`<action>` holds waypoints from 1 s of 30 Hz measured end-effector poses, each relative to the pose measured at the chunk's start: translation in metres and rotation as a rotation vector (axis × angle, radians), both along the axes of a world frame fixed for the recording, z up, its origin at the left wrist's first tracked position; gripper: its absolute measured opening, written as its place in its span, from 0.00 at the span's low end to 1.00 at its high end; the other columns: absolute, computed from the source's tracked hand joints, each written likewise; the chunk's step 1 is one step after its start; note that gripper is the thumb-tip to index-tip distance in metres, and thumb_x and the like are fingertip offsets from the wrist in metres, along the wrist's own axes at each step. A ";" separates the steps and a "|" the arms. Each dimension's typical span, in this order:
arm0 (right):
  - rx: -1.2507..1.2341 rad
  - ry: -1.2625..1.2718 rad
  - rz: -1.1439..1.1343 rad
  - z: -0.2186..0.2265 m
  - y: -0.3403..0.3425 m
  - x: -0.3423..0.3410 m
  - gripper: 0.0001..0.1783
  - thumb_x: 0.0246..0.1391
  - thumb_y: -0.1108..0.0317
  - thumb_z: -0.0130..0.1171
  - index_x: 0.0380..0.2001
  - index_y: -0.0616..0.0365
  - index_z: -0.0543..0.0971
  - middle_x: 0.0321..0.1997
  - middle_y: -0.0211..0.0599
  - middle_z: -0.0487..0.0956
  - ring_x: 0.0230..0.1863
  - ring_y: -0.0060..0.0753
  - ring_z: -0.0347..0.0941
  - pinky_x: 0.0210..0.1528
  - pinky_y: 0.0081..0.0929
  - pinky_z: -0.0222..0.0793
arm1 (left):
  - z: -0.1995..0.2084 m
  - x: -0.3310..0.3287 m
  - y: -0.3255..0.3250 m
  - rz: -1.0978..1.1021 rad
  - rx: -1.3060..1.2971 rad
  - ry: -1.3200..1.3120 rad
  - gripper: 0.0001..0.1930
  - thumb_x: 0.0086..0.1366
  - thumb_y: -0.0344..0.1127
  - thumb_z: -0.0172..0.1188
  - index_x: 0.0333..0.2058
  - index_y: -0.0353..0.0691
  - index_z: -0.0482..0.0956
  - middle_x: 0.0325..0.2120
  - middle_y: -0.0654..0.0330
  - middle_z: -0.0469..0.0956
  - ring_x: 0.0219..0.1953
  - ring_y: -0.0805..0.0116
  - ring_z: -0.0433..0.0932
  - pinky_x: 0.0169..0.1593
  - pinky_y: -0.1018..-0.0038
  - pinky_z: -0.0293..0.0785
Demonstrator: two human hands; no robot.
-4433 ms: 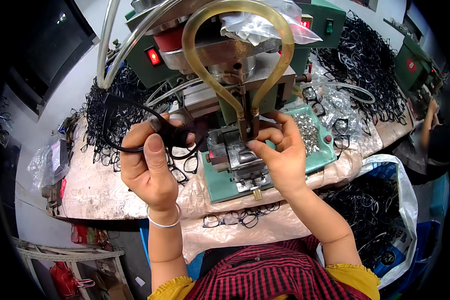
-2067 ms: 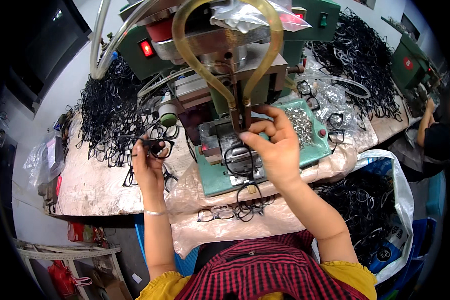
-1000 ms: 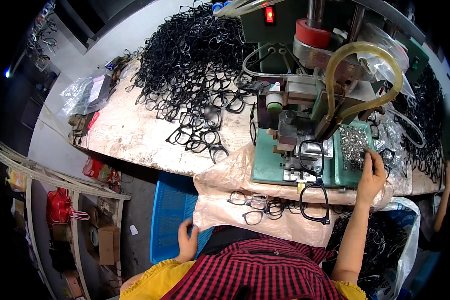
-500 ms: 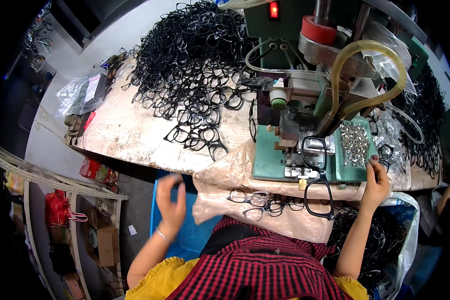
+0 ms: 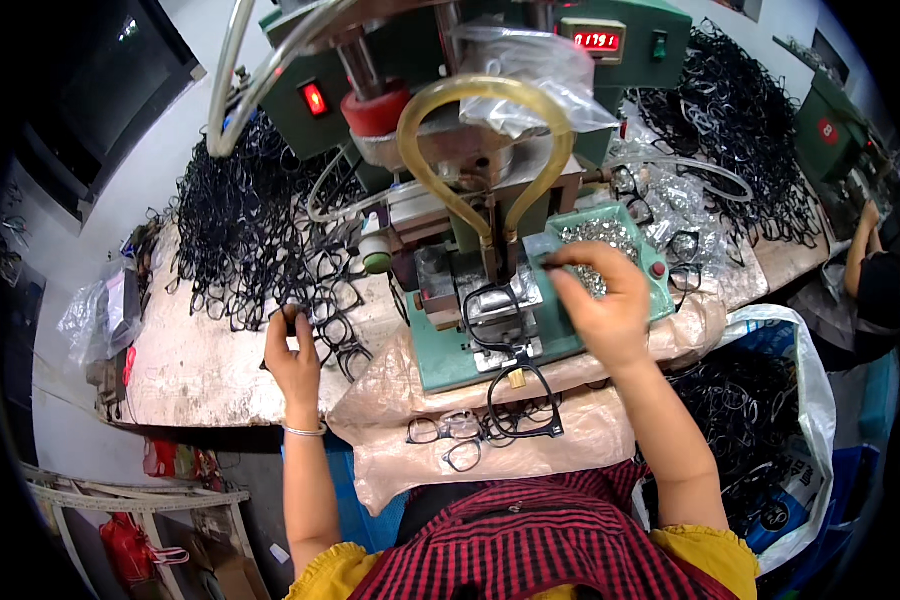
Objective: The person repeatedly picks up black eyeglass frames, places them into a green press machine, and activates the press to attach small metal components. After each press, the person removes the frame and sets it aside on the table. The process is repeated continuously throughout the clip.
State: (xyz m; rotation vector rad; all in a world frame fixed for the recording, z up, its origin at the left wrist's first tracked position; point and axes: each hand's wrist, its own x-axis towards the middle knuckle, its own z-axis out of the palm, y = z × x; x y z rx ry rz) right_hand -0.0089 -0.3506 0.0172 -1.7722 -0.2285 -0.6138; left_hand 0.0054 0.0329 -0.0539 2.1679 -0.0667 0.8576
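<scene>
My left hand [image 5: 295, 365] reaches the near edge of a heap of black eyeglass frames [image 5: 235, 235] on the worktable, its fingers pinching a dark frame that is mostly hidden behind them. In front of me, a black eyeglass frame [image 5: 552, 430] sits on the metal fixture of a green press machine [image 5: 445, 372], one rim overhanging the front. My right hand [image 5: 610, 310] is beside that fixture, over the left part of a green tray [image 5: 662, 298] of small metal pieces. Thumb and forefinger are pinched together; whatever they hold is too small to tell.
Several frames lie on brown paper [image 5: 570, 425] at the table's front edge. A white sack [image 5: 820, 400] of dark frames stands at the right. A yellowish hose [image 5: 560, 130] loops over the fixture. At far right, another person's arm [image 5: 858, 250] is beside a second machine.
The view has swung to the right. My left hand has gone from the air before the table to the heap of frames. My right hand has moved from the tray's right edge toward the fixture.
</scene>
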 end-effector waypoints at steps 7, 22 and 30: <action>0.343 0.065 0.053 -0.008 0.034 0.005 0.23 0.50 0.80 0.62 0.50 0.67 0.71 0.35 0.34 0.80 0.42 0.22 0.76 0.51 0.21 0.68 | 0.020 -0.014 -0.067 -0.276 -0.768 0.058 0.12 0.74 0.35 0.50 0.49 0.33 0.74 0.44 0.53 0.78 0.39 0.68 0.80 0.37 0.76 0.77; 0.154 0.058 -0.069 0.000 -0.015 0.001 0.26 0.52 0.82 0.56 0.57 0.62 0.72 0.56 0.41 0.77 0.58 0.34 0.73 0.63 0.30 0.64 | 0.102 -0.031 -0.150 -0.909 0.152 -0.276 0.05 0.57 0.32 0.63 0.34 0.43 0.83 0.44 0.58 0.83 0.33 0.64 0.79 0.51 0.59 0.76; -0.625 0.347 -0.416 -0.052 -0.078 -0.036 0.18 0.48 0.71 0.65 0.45 0.60 0.80 0.40 0.44 0.80 0.44 0.46 0.76 0.51 0.39 0.69 | 0.087 -0.020 -0.161 -0.936 0.308 -0.400 0.12 0.53 0.35 0.65 0.38 0.43 0.84 0.45 0.61 0.83 0.22 0.65 0.66 0.47 0.56 0.75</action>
